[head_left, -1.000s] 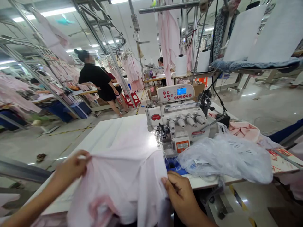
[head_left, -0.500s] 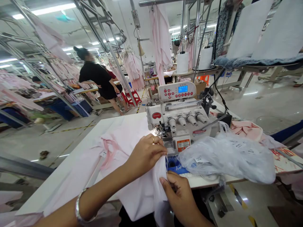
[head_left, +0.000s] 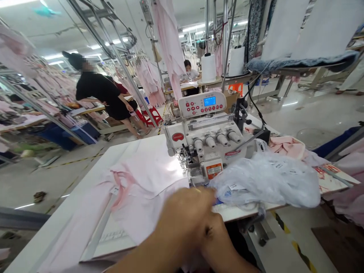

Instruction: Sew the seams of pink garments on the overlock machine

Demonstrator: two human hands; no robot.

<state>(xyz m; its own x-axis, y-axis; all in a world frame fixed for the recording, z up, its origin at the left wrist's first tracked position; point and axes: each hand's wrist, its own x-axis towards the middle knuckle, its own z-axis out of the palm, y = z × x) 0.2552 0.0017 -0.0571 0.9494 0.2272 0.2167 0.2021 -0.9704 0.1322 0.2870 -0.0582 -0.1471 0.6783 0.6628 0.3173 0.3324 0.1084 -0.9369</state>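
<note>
Two hands (head_left: pixel 190 212), blurred, at the worktop's (head_left: pixel 119 153) near edge. Just beyond them one overlock machine (head_left: pixel 204 148) with four tension knobs (head_left: pixel 210 141); left of them one pale pink garment (head_left: pixel 142 178); right of them one clear plastic bag (head_left: pixel 273 178). Farther off — two white thread cones (head_left: pixel 209 68) and two other people (head_left: pixel 105 94).

Floor (head_left: pixel 313 113): grey and shiny, with yellow lines (head_left: pixel 82 159).
Lights (head_left: pixel 193 28): long bright strips up high.
Rails (head_left: pixel 113 41): metal, with pink clothes (head_left: pixel 170 38) hanging.
Stool (head_left: pixel 149 115): red, near a person (head_left: pixel 105 94) in black.

Pale pink fabric (head_left: pixel 142 178); white sewing machine (head_left: pixel 204 144), red buttons, blue display; translucent white plastic bag (head_left: pixel 267 182); red stool (head_left: pixel 149 115).
</note>
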